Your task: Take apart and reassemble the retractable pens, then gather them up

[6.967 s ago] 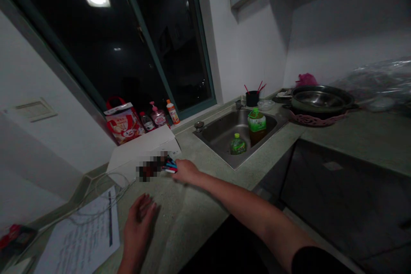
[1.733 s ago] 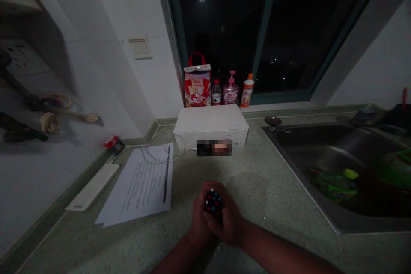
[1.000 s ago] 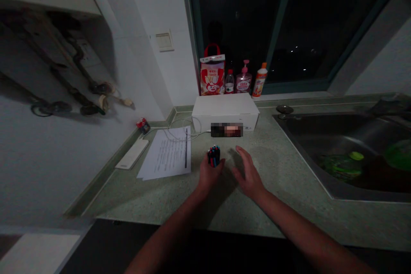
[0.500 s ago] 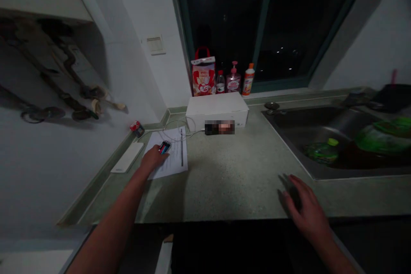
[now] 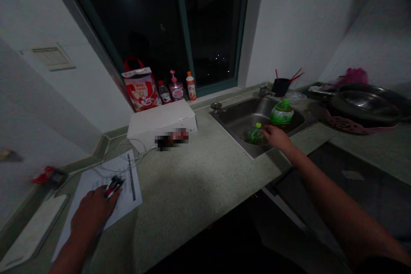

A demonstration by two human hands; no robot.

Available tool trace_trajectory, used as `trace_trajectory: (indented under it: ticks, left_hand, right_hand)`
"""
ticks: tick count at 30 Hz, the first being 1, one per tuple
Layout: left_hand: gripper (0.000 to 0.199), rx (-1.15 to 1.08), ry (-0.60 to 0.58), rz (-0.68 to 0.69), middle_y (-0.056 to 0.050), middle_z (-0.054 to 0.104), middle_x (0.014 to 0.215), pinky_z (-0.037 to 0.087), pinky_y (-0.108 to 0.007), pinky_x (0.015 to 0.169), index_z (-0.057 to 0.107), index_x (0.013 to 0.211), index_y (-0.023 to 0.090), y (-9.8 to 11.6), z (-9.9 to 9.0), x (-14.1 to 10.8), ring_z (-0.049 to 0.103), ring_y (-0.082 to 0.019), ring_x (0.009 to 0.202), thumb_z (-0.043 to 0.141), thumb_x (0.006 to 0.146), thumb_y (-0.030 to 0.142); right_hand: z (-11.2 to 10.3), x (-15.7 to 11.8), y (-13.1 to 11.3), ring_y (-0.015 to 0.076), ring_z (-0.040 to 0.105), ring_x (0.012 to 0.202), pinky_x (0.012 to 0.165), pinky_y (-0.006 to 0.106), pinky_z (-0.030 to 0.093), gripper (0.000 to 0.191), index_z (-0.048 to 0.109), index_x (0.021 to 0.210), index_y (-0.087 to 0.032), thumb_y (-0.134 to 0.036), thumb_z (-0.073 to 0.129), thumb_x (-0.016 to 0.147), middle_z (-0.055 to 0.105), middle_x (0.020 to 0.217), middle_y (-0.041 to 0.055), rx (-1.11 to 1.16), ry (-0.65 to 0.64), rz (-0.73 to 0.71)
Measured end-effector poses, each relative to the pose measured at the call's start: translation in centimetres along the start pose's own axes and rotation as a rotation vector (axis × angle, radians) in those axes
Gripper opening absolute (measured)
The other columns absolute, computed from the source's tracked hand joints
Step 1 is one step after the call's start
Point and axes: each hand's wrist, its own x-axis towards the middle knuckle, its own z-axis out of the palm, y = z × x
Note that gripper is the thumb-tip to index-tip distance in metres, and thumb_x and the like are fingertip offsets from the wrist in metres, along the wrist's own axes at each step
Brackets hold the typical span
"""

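My left hand (image 5: 91, 207) rests over the printed sheet of paper (image 5: 130, 180) at the left, its fingers closed round a bunch of pens (image 5: 114, 183). Over the near rim of the sink my right hand (image 5: 278, 138) reaches out with its fingers partly stretched, nothing seen in them. Its fingertips are close beside a small green bottle (image 5: 254, 135) with a yellow-green cap; whether they touch it I cannot tell. A larger green-capped jug (image 5: 282, 113) stands behind, also inside the steel sink (image 5: 233, 116).
A white box (image 5: 163, 115) is behind the paper, with a blurred-out item and a white cable before it. Bottles and a red bag (image 5: 141, 90) line the window. A white slab (image 5: 35, 231) lies far left. Pans (image 5: 369, 98) stand right of the sink.
The view has turned to the right. My right hand has gone from above the counter's front to the bottle in the sink. My left hand still holds the pens over the paper.
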Motion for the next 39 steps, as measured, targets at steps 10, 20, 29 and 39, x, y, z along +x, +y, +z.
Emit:
trace_trajectory:
  ticks: [10, 20, 29, 39]
  left_hand:
    - [0.084, 0.009, 0.048, 0.041, -0.027, 0.061, 0.135, 0.05, -0.051, 0.101, 0.05, 0.142, 0.004, 2.1, -1.4, -3.9, 0.059, -0.043, 0.122, 0.033, 0.09, 0.068]
    - [0.084, -0.106, 0.154, 0.014, -0.025, 0.053, 0.148, 0.041, -0.054, 0.116, 0.046, 0.145, 0.008, 2.2, -3.3, -6.2, 0.052, -0.043, 0.135, 0.041, 0.086, 0.067]
    - [0.078, -0.215, 0.343, 0.144, 0.005, 0.047, 0.16, 0.044, -0.057, 0.114, 0.038, 0.15, 0.037, 2.4, -5.1, -7.5, 0.057, -0.04, 0.13, 0.04, 0.083, 0.076]
    - [0.08, -0.149, 0.381, 0.182, -0.025, 0.062, 0.135, 0.047, -0.054, 0.112, 0.055, 0.139, 0.004, 4.7, -8.2, -8.8, 0.06, -0.044, 0.125, 0.048, 0.087, 0.064]
  right_hand:
    - [1.9, 6.6, -1.5, 0.0407, 0.065, 0.123, 0.09, 0.043, 0.045, 0.065, 0.061, 0.129, 0.008, -0.05, 0.043, 0.104, 0.067, 0.112, 0.0402, -0.107, -0.114, 0.017]
    - [-0.1, 7.0, -2.3, 0.044, 0.064, 0.122, 0.084, 0.045, 0.045, 0.072, 0.059, 0.124, 0.008, -0.054, 0.028, 0.103, 0.065, 0.11, 0.0393, -0.167, 0.042, 0.014]
    - [-3.1, 9.1, -1.5, 0.0338, 0.071, 0.114, 0.091, 0.037, 0.052, 0.047, 0.066, 0.125, -0.008, -0.047, 0.057, 0.101, 0.073, 0.117, 0.0271, -0.241, -0.003, 0.038]
    - [-3.5, 7.9, -0.4, 0.0348, 0.07, 0.11, 0.087, 0.038, 0.053, 0.053, 0.067, 0.126, -0.011, -0.053, 0.049, 0.101, 0.074, 0.117, 0.0237, -0.266, 0.01, 0.006]
